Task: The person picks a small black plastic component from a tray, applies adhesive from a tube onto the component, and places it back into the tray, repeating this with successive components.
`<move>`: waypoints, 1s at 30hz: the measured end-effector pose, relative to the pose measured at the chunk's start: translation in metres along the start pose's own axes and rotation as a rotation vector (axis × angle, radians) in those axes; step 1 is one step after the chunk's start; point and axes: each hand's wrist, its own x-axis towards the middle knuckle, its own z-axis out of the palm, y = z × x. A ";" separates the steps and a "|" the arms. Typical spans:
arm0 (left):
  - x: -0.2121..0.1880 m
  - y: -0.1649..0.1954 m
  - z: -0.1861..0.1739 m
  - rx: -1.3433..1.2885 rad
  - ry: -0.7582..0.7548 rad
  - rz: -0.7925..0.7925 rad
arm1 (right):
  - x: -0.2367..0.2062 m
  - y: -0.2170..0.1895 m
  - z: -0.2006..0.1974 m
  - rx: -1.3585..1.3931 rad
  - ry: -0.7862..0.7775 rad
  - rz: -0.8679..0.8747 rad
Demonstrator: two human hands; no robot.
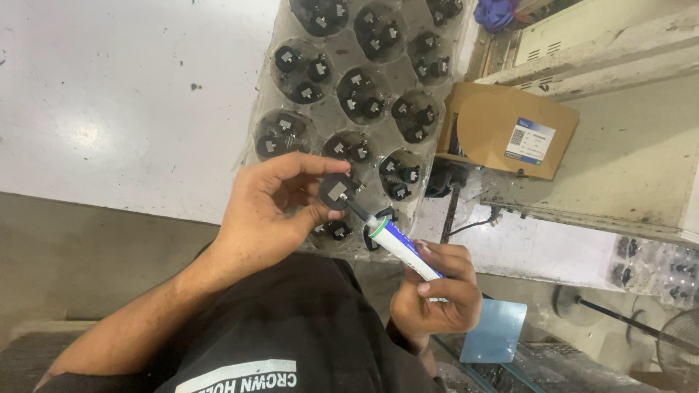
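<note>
Head view: a small black part [337,192] is pinched between thumb and fingers of the left hand [273,211], over a clear tray [262,116] of like parts. A white-and-blue tube [400,247] is gripped in the right hand [437,291], its black nozzle touching the part. A cardboard box [502,131] is set beside the tray.

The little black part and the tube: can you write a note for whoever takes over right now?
Left hand: pinches a small black part, metal face up.
Right hand: grips a white and blue tube, black nozzle touching the part's edge.
Clear tray ahead: its round pockets hold groups of similar black parts.
Cardboard box sits right of the tray.
Done: one part picked up, nozzle placed.
Left: cannot tell which tray parts are treated.
</note>
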 end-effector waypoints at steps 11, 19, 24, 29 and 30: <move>0.005 -0.003 -0.001 -0.021 -0.011 -0.037 | -0.001 0.003 0.001 0.017 0.031 -0.005; 0.007 -0.004 -0.002 0.003 -0.009 -0.031 | 0.000 0.003 0.002 -0.013 0.025 -0.002; 0.007 -0.005 -0.001 -0.023 0.000 -0.031 | -0.001 0.002 0.003 -0.028 0.026 0.000; 0.007 -0.012 0.001 -0.072 -0.010 -0.062 | -0.001 0.004 0.002 -0.048 0.003 -0.012; 0.007 -0.015 0.001 -0.094 -0.013 -0.066 | -0.001 0.004 0.002 -0.055 -0.005 -0.016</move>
